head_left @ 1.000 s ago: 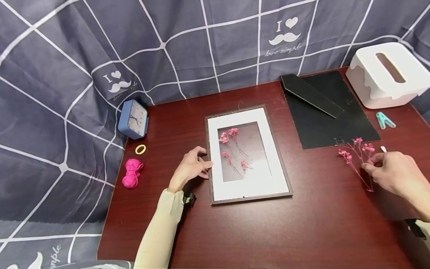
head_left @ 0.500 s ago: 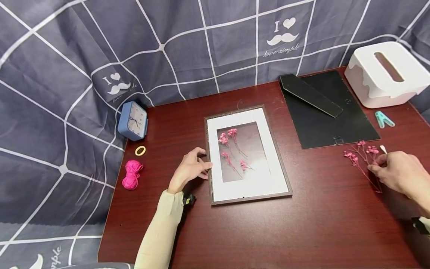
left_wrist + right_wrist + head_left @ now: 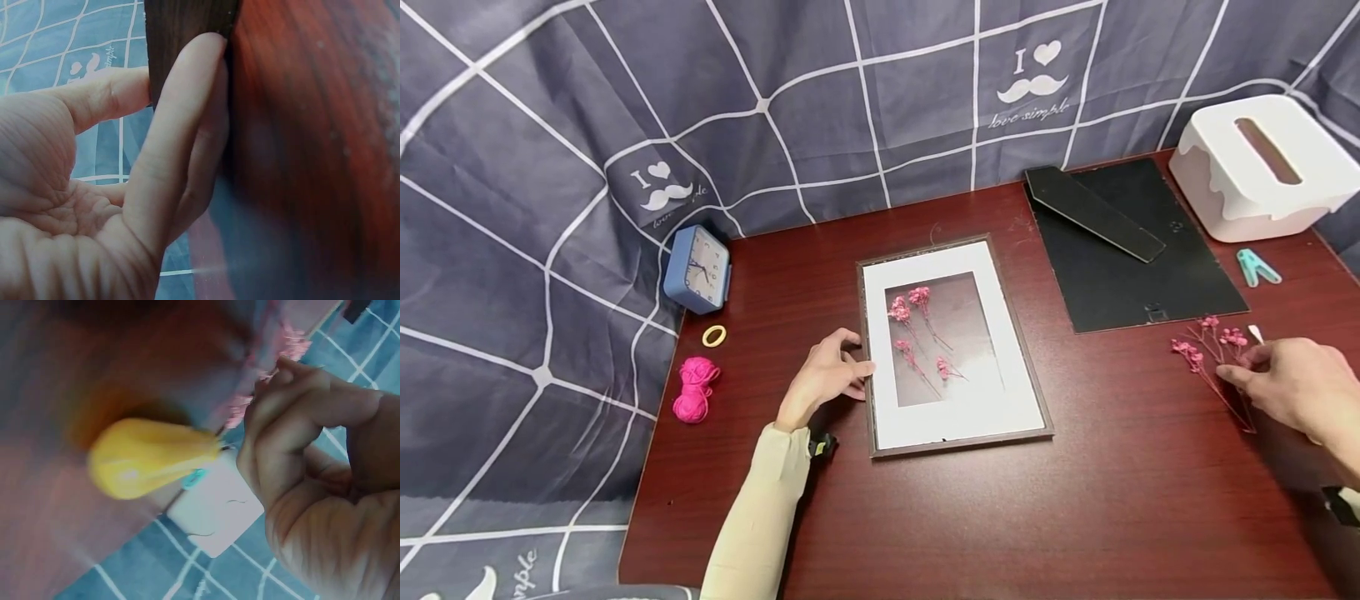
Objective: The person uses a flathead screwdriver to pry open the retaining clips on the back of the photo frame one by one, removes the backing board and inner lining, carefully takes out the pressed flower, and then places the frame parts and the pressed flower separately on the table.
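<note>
Your left hand (image 3: pixel 822 377) rests with relaxed fingers against the left edge of the brown wooden picture frame with white mat (image 3: pixel 871 350), mid-table; it's rigid, its glass fragile. Your right hand (image 3: pixel 1292 385) pinches the brittle, featherlight pink dried-flower sprig (image 3: pixel 1213 358) at table right, so hold its stems loosely. Both wrist views are blurred; grip contact unclear.

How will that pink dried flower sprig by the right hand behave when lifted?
The pink flower sprig has hair-thin branching stems, so it is probably very light and may bend or snap. The right hand pinches it with fingertips only. Its tiny blossoms could well shed.
</note>
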`<state>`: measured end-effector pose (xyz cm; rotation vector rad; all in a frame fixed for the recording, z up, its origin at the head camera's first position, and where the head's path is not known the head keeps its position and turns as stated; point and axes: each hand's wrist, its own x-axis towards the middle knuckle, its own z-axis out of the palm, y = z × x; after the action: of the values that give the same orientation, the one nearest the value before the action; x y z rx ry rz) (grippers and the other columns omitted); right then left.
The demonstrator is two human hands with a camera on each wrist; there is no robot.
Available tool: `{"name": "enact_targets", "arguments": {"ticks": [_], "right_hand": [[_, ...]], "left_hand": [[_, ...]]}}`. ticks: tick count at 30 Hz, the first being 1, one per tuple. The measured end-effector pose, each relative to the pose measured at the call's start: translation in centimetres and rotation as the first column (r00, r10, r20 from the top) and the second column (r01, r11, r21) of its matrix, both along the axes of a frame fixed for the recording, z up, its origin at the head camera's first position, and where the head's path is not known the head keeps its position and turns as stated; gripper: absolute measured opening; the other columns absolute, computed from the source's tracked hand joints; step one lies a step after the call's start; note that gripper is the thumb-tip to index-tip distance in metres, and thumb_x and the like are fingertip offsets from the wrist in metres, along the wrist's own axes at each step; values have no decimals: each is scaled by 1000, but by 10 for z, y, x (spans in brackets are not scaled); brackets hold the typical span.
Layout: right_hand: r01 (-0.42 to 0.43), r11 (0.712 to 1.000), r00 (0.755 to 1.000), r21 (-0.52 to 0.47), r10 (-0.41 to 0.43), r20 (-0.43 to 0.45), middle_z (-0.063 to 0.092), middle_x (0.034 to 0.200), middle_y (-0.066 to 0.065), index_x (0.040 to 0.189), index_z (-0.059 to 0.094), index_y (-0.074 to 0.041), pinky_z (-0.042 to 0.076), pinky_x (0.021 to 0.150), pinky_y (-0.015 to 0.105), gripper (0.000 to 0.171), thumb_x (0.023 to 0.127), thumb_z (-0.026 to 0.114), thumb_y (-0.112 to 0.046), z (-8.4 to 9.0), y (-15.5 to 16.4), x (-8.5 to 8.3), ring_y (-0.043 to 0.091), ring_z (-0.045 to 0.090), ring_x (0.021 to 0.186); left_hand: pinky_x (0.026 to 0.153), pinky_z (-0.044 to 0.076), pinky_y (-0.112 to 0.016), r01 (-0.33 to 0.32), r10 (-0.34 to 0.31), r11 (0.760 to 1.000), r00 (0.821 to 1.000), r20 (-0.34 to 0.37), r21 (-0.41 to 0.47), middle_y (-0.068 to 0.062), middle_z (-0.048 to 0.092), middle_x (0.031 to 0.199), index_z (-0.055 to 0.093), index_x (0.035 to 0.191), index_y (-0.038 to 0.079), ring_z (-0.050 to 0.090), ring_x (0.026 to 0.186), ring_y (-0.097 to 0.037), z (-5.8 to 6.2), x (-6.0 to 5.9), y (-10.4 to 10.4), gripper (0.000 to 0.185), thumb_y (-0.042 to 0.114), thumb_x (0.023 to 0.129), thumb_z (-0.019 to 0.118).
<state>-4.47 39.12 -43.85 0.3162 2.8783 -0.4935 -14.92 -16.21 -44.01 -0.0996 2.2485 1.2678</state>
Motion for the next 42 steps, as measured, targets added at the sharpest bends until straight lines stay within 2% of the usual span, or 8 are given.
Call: {"name": "enact_targets", "arguments": {"ticks": [6,15,22,30,33,36,39,42], "right_hand": [[-33,996,986,-77,19,-166,63,57,3,92,75,7,38,57,29,27,97,79,-19,18,-44,-9,26,56,66],[-309,938,892,-156,229,-390,77,77,9,98,79,2,50,63,38,18,94,82,-15,32,-144,-49,24,66,68],[-429,882,868,-194,342,-360,75,76,8,98,79,1,52,67,38,12,96,78,-10,35,-214,-79,22,66,70],[-470,847,874,-249,407,-264,77,83,12,105,79,2,57,72,42,16,99,71,-10,20,-264,-109,22,65,74],[-492,833,864,-253,431,-261,63,66,5,84,73,-2,48,61,34,16,98,71,-9,15,-276,-118,17,54,63],[-523,810,848,-266,462,-260,39,56,-6,62,53,-13,33,53,27,40,98,70,-10,-1,-282,-132,10,36,55],[-532,792,846,-299,478,-238,24,52,-11,54,36,-22,25,48,23,58,97,73,-11,-16,-284,-145,6,25,50],[-515,802,857,-303,479,-190,25,49,-11,51,37,-23,26,43,23,60,96,76,-14,-29,-286,-154,4,25,46]], "left_hand": [[72,71,-38,1,-1,1000,1000,0,-8,-12,68,90,51,150,3,77,65,-17,1,0,0,56,11,100,77],[77,71,-39,6,-6,999,1000,-6,-34,-14,70,93,52,150,5,78,65,-19,2,0,1,56,13,100,77],[84,71,-39,14,-14,999,1000,-1,-37,-14,71,94,52,150,6,79,66,-19,0,-1,1,57,15,100,78],[80,71,-38,7,-7,1000,1000,-6,-27,-13,72,93,53,149,5,78,66,-18,0,-1,0,55,14,100,78],[79,71,-38,5,-6,1000,1000,-11,-25,-13,71,91,54,148,5,78,65,-18,-1,-2,0,55,14,100,78],[77,71,-38,2,-3,1000,1000,-13,-27,-12,70,91,54,148,5,78,64,-18,0,-3,-1,55,13,100,78],[76,71,-38,2,-2,1000,1000,-5,-24,-12,70,91,53,149,5,78,64,-17,0,-3,-1,55,13,100,77],[75,71,-37,0,0,1000,1000,-2,-26,-12,71,91,53,149,4,78,64,-17,0,-3,-1,55,13,100,77]]}}
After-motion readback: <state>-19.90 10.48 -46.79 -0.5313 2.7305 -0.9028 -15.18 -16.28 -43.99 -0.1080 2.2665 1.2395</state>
